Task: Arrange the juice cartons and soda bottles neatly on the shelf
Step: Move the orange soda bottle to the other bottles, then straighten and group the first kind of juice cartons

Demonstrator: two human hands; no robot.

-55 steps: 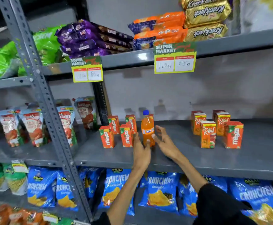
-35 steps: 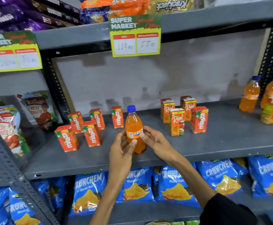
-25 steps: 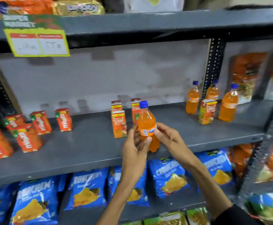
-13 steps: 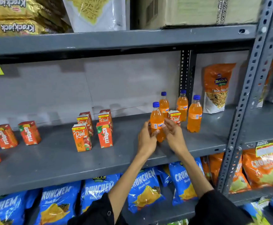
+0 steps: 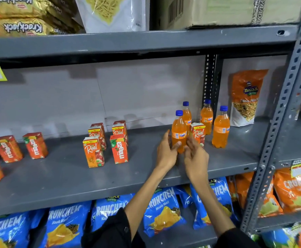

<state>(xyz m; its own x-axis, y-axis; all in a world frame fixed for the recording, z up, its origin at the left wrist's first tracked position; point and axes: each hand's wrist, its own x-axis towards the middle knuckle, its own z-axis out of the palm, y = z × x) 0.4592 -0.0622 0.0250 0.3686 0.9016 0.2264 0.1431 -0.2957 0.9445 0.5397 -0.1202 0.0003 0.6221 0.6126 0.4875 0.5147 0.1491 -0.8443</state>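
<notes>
An orange Fanta bottle (image 5: 178, 130) with a blue cap stands on the grey shelf (image 5: 74, 178), held low down between my left hand (image 5: 165, 153) and my right hand (image 5: 195, 155). Right behind it are a Real juice carton (image 5: 198, 133) and three more Fanta bottles (image 5: 221, 127). To the left stands a group of Real and Maaza cartons (image 5: 106, 144). Further left are more Maaza cartons (image 5: 18, 147).
A slotted steel upright (image 5: 282, 111) bounds the shelf bay on the right, with a Balaji snack pouch (image 5: 245, 97) leaning at the back. Blue and orange Crunchem bags (image 5: 164, 210) fill the shelf below. Biscuit packs and a cardboard box sit on the shelf above.
I carried the Fanta bottle from the left end of the shelf, by the Maaza cartons, rightward to the group of bottles. It now stands there on the shelf with both hands still on it.
</notes>
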